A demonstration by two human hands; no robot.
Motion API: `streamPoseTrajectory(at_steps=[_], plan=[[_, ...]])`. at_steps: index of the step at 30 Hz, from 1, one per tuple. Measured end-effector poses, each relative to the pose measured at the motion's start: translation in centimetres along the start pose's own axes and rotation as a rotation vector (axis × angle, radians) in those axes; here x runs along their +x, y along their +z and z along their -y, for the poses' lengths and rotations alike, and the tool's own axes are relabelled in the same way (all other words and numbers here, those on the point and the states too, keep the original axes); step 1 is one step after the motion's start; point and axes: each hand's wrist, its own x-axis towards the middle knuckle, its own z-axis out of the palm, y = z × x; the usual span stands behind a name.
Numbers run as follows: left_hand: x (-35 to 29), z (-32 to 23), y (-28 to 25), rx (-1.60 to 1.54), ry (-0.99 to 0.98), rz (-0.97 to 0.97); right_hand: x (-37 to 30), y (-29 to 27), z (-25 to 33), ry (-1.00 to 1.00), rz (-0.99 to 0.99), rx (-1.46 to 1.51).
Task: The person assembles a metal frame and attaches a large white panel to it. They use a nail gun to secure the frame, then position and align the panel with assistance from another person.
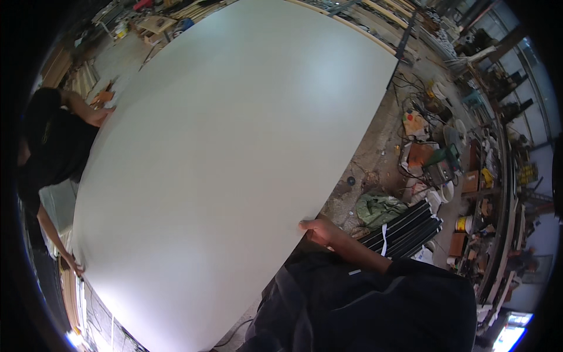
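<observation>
A large white board (223, 152), smooth and glossy, fills the middle of the head view and lies roughly flat. My right hand (318, 231) grips its near right edge, thumb on the top face; the fingers underneath are hidden. My left hand does not show. At the opposite edge, on the left, a person in a dark T-shirt (56, 138) has one hand (104, 115) on the board's side and the other hand (76, 267) lower down at the rim.
A bundle of black bars (404, 232) and a green sack (380, 209) lie on the floor by my right arm. Cables, buckets and a green machine (444, 159) clutter the right side. Wooden strips and a metal frame (404, 35) stand beyond the board's far end.
</observation>
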Motion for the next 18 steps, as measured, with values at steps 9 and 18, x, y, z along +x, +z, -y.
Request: streamPoseTrajectory(at_steps=[9, 18], plan=[[-2.9, -0.7, 4.6, 0.093, -0.012, 0.017, 3.3, -6.4, 8.3, -0.094, -0.128, 0.004], [-12.6, 1.8, 10.7, 0.176, 0.067, 0.299, 3.6, -9.8, 14.6, -0.132, 0.024, -0.122]])
